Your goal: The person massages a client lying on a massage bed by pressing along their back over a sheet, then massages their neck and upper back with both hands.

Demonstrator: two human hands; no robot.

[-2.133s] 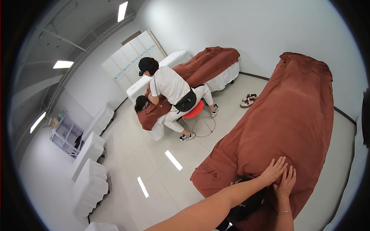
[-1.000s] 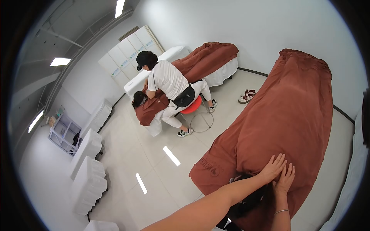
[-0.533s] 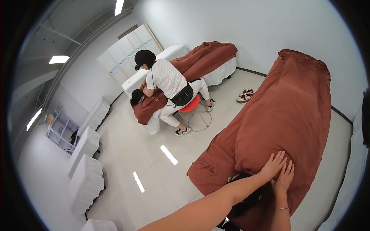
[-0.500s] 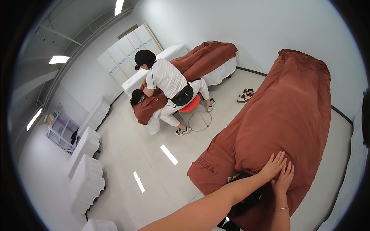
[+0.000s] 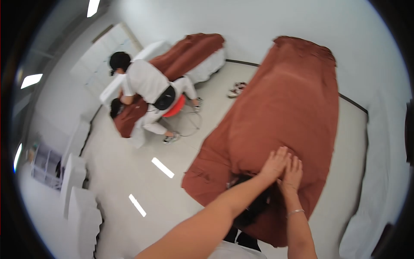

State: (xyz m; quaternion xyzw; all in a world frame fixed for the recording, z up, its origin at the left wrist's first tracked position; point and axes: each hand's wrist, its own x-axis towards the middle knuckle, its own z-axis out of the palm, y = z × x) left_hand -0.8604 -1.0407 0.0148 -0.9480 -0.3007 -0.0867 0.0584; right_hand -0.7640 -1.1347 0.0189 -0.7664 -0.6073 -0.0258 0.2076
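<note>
A long reddish-brown cover [image 5: 284, 103] lies over a person on the bed at the right, and only the dark hair [image 5: 252, 211] of that person shows beneath my forearms. My left hand [image 5: 274, 164] rests flat on the cover, palm down, near the covered person's upper back or shoulder. Right beside it, my right hand [image 5: 292, 173] lies on the same cloth, fingers stretched out and close to my left fingers. Neither hand holds anything. A thin bracelet [image 5: 296, 211] circles my right wrist.
At the upper left a person in white [image 5: 148, 82] sits on a red stool [image 5: 175, 106], leaning over someone under a brown cover [image 5: 131, 116]. Shoes [image 5: 236, 89] stand on the floor between the beds. White-covered beds [image 5: 84, 220] line the left wall, near a shelf [image 5: 47, 166].
The view has turned, so the room and beds appear shifted left and slightly up. Both my hands stay on the cover in much the same place.
</note>
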